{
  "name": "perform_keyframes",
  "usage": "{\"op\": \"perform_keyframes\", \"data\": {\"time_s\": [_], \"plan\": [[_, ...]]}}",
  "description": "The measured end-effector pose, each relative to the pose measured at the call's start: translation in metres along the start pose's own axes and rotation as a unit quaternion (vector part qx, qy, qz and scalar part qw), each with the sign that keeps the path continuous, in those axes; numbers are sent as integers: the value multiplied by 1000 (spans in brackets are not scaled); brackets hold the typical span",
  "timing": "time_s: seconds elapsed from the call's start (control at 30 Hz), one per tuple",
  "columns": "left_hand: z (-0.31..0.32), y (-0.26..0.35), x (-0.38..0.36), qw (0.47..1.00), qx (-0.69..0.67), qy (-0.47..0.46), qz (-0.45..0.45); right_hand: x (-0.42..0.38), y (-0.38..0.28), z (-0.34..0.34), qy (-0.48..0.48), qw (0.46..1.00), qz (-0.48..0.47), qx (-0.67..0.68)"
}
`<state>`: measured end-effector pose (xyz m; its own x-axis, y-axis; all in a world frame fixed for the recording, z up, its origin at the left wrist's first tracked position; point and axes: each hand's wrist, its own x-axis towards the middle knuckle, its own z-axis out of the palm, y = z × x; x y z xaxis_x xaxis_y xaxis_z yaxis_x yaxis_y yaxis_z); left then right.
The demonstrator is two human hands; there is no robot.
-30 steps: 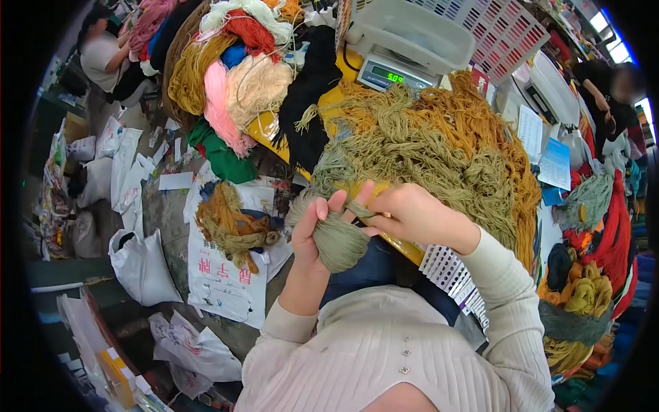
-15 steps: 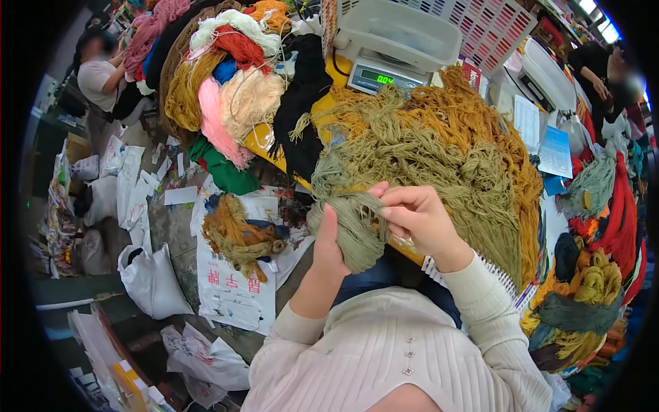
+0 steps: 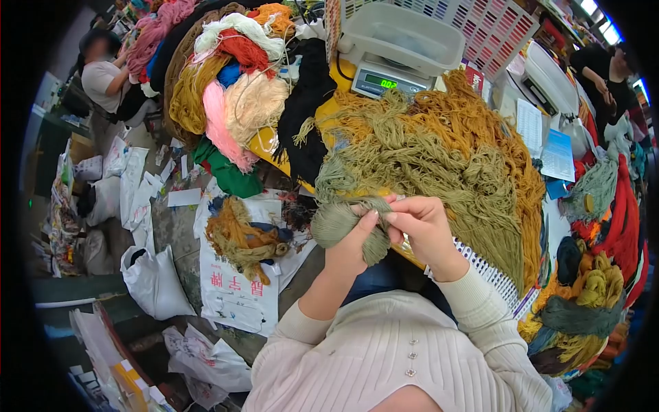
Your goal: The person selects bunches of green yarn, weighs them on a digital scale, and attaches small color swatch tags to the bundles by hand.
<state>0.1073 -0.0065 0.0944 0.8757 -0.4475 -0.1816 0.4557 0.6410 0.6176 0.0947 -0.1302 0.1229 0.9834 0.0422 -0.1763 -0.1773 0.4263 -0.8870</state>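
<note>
**Olive yarn bundle held between both hands at the desk edge**

We hold a small olive-green yarn skein (image 3: 343, 223) in front of our chest, just below the big heap of olive and mustard yarn (image 3: 439, 151) on the yellow desk (image 3: 264, 141). Our left hand (image 3: 353, 244) has its fingers closed around the skein's middle, and our right hand (image 3: 422, 220) pinches strands at its top with narrow fingers. The skein's long axis runs roughly from 10 o'clock to 4 o'clock, its rounded folded end toward 10 o'clock and its loose end hanging below the left hand.

At 12 o'clock a weighing scale (image 3: 384, 82) with a white tray shows green digits that we read as about "0.02"; the last figure is not sure. At 7 o'clock a white plastic bag (image 3: 233, 288) on the floor bears red Chinese characters, too skewed for us to read safely. A pile of coloured skeins (image 3: 226, 89) lies at 11 o'clock. Printed sheets (image 3: 546, 141) at 2 o'clock are too small to read.
</note>
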Motion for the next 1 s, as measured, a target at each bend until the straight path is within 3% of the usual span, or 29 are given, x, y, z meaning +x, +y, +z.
{"op": "perform_keyframes", "data": {"time_s": [0.17, 0.27, 0.33, 0.47, 0.57, 0.63, 0.77, 0.87, 0.97, 1.0], "plan": [[8, 5, 1, 997, -50, 58, -1, 0, -1, -1, 19, 996, 43, 72], [-9, 0, 5, 995, -60, -64, -51, 1, 2, -1, 1, 999, 33, -1], [-4, 1, 3, 999, -22, -24, -26, 0, -1, 2, -7, 997, 17, -69], [-5, -2, 5, 998, -61, -7, -14, 2, 1, 2, 11, 999, 27, 29], [7, 3, 2, 995, -75, 62, -11, 4, 0, 0, 7, 995, 47, 84], [-1, 2, 3, 994, -107, 8, -26, 4, -1, 0, 7, 992, 59, 109], [-8, 0, 1, 994, -84, -74, -11, 5, -4, 1, -15, 998, 64, 7], [1, -2, -1, 1000, -2, 15, 16, 5, 1, 1, -4, 999, 49, -22], [2, 4, 1, 998, -64, -22, -3, 3, -1, 3, 11, 999, 35, 9], [3, 4, 2, 998, -63, 3, -3, 3, 0, 2, 12, 999, 37, 28]]}}
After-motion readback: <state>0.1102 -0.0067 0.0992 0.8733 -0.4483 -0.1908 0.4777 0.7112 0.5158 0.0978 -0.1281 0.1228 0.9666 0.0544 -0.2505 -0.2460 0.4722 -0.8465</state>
